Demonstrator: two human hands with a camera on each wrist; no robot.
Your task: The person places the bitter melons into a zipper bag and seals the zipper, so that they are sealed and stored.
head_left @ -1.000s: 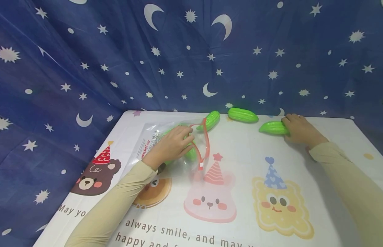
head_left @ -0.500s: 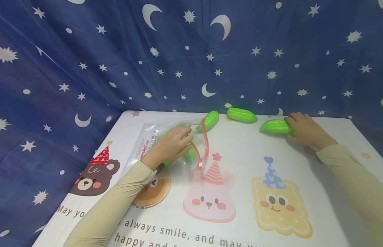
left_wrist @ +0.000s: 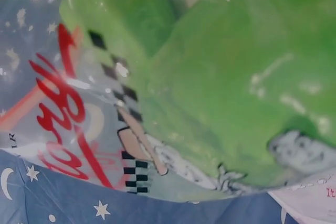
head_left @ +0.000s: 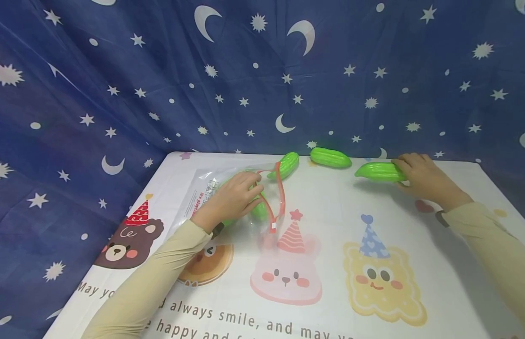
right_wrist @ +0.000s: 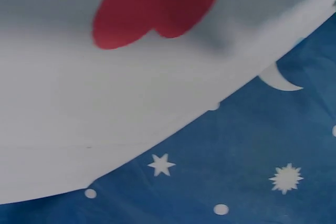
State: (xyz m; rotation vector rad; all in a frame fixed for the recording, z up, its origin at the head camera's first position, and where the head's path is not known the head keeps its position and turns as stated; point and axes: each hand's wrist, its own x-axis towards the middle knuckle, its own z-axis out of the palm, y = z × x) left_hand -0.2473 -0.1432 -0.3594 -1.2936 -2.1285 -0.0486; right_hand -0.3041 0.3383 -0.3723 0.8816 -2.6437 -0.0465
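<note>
As my left hand [head_left: 232, 197] grips a bag [head_left: 212, 187], my right hand [head_left: 429, 179] pinches a gourd [head_left: 380, 172], frame right. Slack fingers could drop it.

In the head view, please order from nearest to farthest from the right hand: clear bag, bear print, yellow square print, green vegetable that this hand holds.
1. Green vegetable: held in the right hand.
2. Yellow square print: on the person's side of that hand.
3. Clear bag: to the left, at the left hand.
4. Bear print: farthest left.
</note>
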